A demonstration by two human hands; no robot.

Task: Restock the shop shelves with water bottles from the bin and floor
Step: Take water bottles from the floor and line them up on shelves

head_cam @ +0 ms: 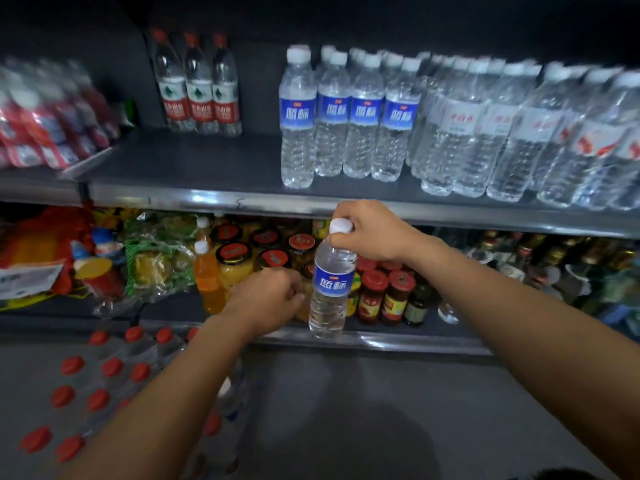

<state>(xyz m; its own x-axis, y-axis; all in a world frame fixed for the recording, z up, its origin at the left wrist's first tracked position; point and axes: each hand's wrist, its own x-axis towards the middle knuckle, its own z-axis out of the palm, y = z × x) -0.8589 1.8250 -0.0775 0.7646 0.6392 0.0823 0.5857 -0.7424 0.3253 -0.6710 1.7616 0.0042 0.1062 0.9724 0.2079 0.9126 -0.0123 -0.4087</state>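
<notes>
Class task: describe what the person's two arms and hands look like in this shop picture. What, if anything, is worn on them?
Both forearms are bare as far as the frame shows: no sleeves in view. The left hand and right hand wear no gloves, and no watch, bracelet or ring shows on the visible wrists and fingers.

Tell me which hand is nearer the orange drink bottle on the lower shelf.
Left. The left hand hangs just right of the orange drink bottle, holding nothing. The right hand is farther right and higher, gripping a water bottle by its neck.
</notes>
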